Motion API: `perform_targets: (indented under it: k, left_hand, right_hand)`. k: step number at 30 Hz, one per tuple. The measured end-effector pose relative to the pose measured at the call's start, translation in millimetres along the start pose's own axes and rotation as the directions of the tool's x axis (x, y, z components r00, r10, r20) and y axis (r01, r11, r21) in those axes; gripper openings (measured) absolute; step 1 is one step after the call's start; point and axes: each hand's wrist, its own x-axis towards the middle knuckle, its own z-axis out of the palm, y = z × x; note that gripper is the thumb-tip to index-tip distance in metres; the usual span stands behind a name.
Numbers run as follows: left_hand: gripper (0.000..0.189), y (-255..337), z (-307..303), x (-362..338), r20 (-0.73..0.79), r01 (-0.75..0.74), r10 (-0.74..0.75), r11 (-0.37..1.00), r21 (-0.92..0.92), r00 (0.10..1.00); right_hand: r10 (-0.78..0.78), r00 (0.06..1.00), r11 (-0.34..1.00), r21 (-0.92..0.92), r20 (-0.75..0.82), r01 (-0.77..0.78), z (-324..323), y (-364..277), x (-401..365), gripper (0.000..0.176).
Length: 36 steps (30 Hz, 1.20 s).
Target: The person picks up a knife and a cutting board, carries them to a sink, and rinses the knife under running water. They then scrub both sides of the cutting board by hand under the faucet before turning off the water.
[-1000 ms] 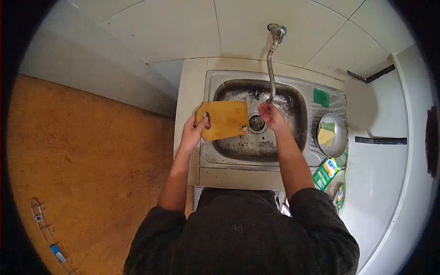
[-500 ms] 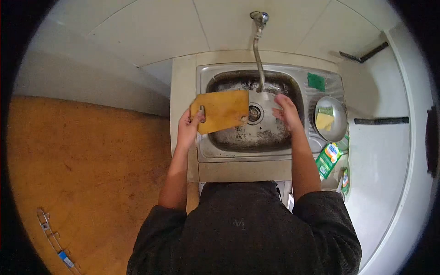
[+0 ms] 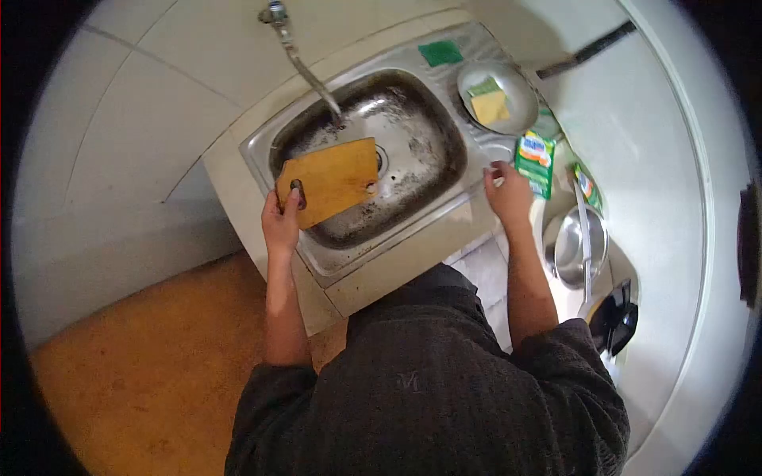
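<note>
My left hand (image 3: 282, 222) grips a yellow-brown cutting board (image 3: 333, 178) at its handle end, the thumb by the hole. The board is held over the left part of the steel sink (image 3: 417, 151) and hides some of the basin and the drain. My right hand (image 3: 508, 194) is over the counter's front edge, right of the basin, with fingers loosely bent and apart and nothing seen in them. Just beyond its fingertips lies a green and white packet (image 3: 536, 163).
A faucet (image 3: 313, 75) reaches over the basin. On the drainboard are a green scouring pad (image 3: 440, 52) and a pan (image 3: 516, 87) with a yellow sponge (image 3: 490, 107) in it. A steel pot (image 3: 570, 246) and a black object (image 3: 615, 317) are at the right.
My view has turned to the right, bringing the pot and black object into sight. My right hand has left the basin and come near the packet. The board stays in my left hand.
</note>
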Motion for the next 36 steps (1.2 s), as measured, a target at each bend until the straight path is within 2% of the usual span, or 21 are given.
perform_targets:
  k: [3, 5, 7, 9, 11, 12, 14, 15, 17, 19, 21, 24, 25, 27, 29, 31, 32, 33, 34, 35, 36]
  left_hand:
    - [0.031, 9.7, 15.2, -5.5, 0.032, -0.011, 0.009, 0.998, 0.055, 0.999]
    - [0.029, 0.6, 18.3, -3.2, 0.025, -0.049, 0.049, 0.999, -0.023, 0.998]
    - [0.029, 11.8, 30.9, -9.7, 0.039, -0.079, 0.078, 0.997, 0.024, 0.996]
    - [0.029, 22.1, 41.2, -18.4, 0.042, -0.110, 0.108, 0.992, 0.067, 0.993]
    - [0.028, 31.4, 50.0, -28.6, -0.023, -0.121, 0.119, 0.988, -0.101, 0.993]
    - [0.028, 37.7, 54.1, -34.3, -0.022, -0.130, 0.129, 0.987, -0.099, 0.991]
    - [0.027, 48.6, 62.5, -48.9, -0.036, -0.210, 0.221, 0.959, 0.189, 0.975]
    - [0.027, 48.9, 65.6, -54.9, -0.041, -0.216, 0.227, 0.957, 0.193, 0.973]
    - [0.026, 50.4, 72.5, -70.4, -0.127, -0.161, 0.161, 0.987, 0.004, 0.979]
    - [0.025, 57.2, 85.9, -91.6, -0.158, -0.196, 0.201, 0.980, 0.046, 0.967]
    - [0.025, 71.3, 104.9, -119.8, -0.196, -0.296, 0.309, 0.951, 0.093, 0.931]
    - [0.025, 69.5, 121.0, -154.0, -0.291, -0.290, 0.285, 0.957, 0.026, 0.913]
    - [0.025, 68.5, 121.8, -162.6, -0.297, -0.296, 0.293, 0.955, 0.035, 0.909]
    - [0.026, 68.1, 124.9, -183.3, -0.268, -0.291, 0.303, 0.953, 0.086, 0.915]
    - [0.026, 70.5, 128.3, -202.7, -0.311, -0.291, 0.297, 0.955, 0.067, 0.903]
    - [0.026, 80.7, 123.6, -224.3, -0.369, -0.293, 0.292, 0.955, 0.057, 0.882]
    - [0.027, 87.8, 118.7, -235.6, -0.405, -0.306, 0.283, 0.952, 0.008, 0.870]
    - [0.027, 95.5, 113.0, -246.4, -0.435, -0.323, 0.274, 0.946, -0.040, 0.857]
    - [0.027, 103.7, 107.1, -255.9, -0.457, -0.364, 0.290, 0.928, -0.082, 0.841]
    - [0.027, 107.3, 98.9, -263.1, -0.473, -0.368, 0.291, 0.926, -0.077, 0.832]
    - [0.026, 110.5, 90.7, -268.6, -0.483, -0.422, 0.309, 0.895, -0.143, 0.819]
  right_hand:
    - [0.227, 0.967, 0.950, -0.192, -0.118, -0.247, -40.1, 40.9, -23.5, 0.026]
    - [0.359, 0.919, 0.883, -0.258, -0.165, -0.391, -71.3, 61.3, -41.0, 0.029]
    - [0.329, 0.909, 0.887, -0.246, -0.254, -0.390, -93.7, 91.2, -64.3, 0.030]
    - [0.401, 0.875, 0.798, -0.366, -0.271, -0.479, -112.2, 121.0, -84.9, 0.031]
    - [0.389, 0.884, 0.807, -0.368, -0.259, -0.463, -129.8, 143.5, -108.6, 0.033]
    - [0.377, 0.894, 0.814, -0.375, -0.241, -0.444, -136.3, 151.9, -119.4, 0.035]
    - [0.371, 0.903, 0.823, -0.375, -0.215, -0.427, -146.7, 158.5, -135.0, 0.037]
    - [0.364, 0.912, 0.829, -0.381, -0.187, -0.409, -151.4, 162.9, -138.6, 0.040]
    - [0.304, 0.932, 0.856, -0.374, -0.197, -0.358, -150.6, 186.2, -147.1, 0.045]
    - [0.331, 0.921, 0.877, -0.295, -0.203, -0.380, -150.0, 194.6, -153.1, 0.045]
    - [0.331, 0.932, 0.884, -0.298, -0.146, -0.361, -152.3, 203.1, -154.8, 0.041]
    - [0.272, 0.962, 0.901, -0.341, -0.042, -0.269, -153.7, 212.8, -155.3, 0.029]
    - [0.266, 0.963, 0.906, -0.331, -0.040, -0.264, -151.8, 213.4, -155.4, 0.029]
    - [0.145, 0.988, 0.883, -0.442, -0.061, -0.157, -147.3, 215.0, -155.8, 0.024]
    - [0.047, 0.994, 0.908, -0.411, -0.100, -0.084, -146.6, 219.0, -155.5, 0.024]
    - [0.038, 0.982, 0.954, -0.286, -0.184, -0.091, -147.1, 213.5, -149.5, 0.026]
    - [0.058, 0.985, 0.983, -0.160, -0.166, -0.085, -155.1, 202.8, -146.4, 0.029]
    - [0.032, 0.987, 0.986, -0.155, -0.156, -0.056, -166.9, 190.3, -143.2, 0.029]
    - [0.011, 1.000, 0.960, 0.280, -0.023, -0.004, -180.7, 177.0, -139.6, 0.029]
    - [-0.061, 0.994, 0.750, 0.661, 0.096, -0.018, -192.9, 163.4, -137.1, 0.030]
    - [-0.128, 0.969, 0.500, 0.857, 0.210, -0.120, -200.9, 148.4, -135.2, 0.032]
